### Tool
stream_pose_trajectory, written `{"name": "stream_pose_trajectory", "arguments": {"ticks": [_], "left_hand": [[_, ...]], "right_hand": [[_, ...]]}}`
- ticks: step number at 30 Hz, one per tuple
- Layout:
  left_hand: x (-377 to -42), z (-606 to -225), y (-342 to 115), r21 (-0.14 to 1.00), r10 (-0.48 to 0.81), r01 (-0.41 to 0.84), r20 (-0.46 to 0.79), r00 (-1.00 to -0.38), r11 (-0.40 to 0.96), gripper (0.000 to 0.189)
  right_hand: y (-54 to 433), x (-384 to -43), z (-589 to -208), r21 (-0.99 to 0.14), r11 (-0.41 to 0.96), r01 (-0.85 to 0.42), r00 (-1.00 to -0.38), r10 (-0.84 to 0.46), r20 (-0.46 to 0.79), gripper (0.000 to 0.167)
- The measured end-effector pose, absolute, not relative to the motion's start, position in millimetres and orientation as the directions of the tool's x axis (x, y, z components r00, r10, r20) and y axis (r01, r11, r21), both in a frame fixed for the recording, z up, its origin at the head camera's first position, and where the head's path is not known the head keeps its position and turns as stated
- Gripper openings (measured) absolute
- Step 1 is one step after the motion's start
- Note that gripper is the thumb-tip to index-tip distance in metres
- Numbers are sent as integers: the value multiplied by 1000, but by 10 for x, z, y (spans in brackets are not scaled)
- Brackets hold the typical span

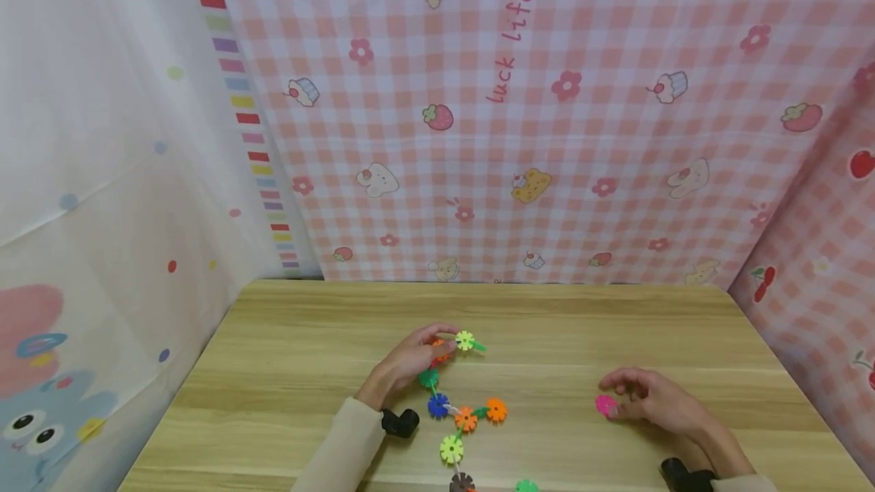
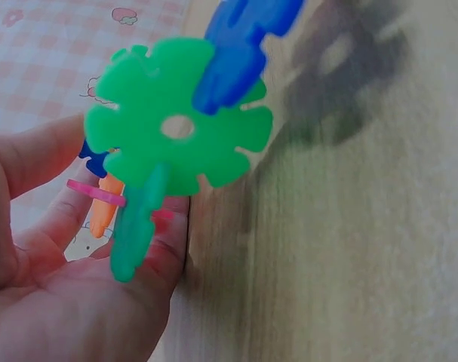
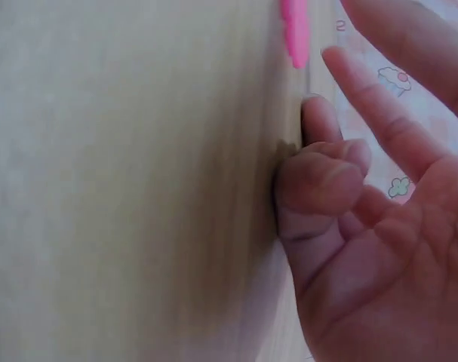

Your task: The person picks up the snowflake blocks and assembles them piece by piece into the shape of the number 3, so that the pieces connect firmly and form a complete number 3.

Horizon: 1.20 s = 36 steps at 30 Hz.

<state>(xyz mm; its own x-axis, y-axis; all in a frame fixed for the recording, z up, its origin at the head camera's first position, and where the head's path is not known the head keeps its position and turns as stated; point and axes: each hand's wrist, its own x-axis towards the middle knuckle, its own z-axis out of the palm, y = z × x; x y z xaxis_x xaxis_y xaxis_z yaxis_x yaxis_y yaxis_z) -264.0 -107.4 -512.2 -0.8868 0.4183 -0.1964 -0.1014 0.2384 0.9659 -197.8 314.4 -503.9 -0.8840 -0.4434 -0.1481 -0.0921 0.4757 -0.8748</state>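
Note:
In the head view my left hand (image 1: 412, 354) grips one end of a chain of colourful notched plastic discs. A yellow disc (image 1: 465, 340) shows at its fingertips, and an orange disc (image 1: 441, 351) is partly covered by the thumb. Close to the palm in the left wrist view are a large green disc (image 2: 146, 136), a blue disc (image 2: 244, 53) and a thin pink disc (image 2: 96, 192). The right hand (image 1: 645, 399) has its thumb and index finger apart beside a pink disc (image 1: 604, 405). That disc appears edge-on in the right wrist view, clear of the visible fingers.
The chain runs toward the front through a blue disc (image 1: 437, 405), an orange disc (image 1: 466, 419) and a yellow-green disc (image 1: 451, 449). A brown disc (image 1: 462, 483) and a green disc (image 1: 527, 486) are at the lower frame edge. Patterned cloth (image 1: 478, 135) hangs behind the wooden table (image 1: 294, 401).

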Motion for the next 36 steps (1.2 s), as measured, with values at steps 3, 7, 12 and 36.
{"name": "stream_pose_trajectory", "arguments": {"ticks": [3, 7, 12, 36], "left_hand": [[-2645, -5128, -1072, 966, 419, -108, -200, -886, 234, 33], [-2641, -5122, -1067, 968, 423, -106, -196, -885, 227, 32], [-2633, -5121, -1063, 970, 430, -99, -188, -883, 221, 32], [-2626, -5149, -1059, 973, 403, -94, -174, -899, 212, 35]], "right_hand": [[3145, -1978, -5052, -866, 480, -137, -877, -466, -120, 38], [3147, -1978, -5077, -856, 476, -202, -868, -492, -69, 33], [3145, -1965, -5102, -845, 465, -264, -862, -506, -9, 30], [2899, -2021, -4970, -886, 456, -82, -870, -466, -159, 13]]}}
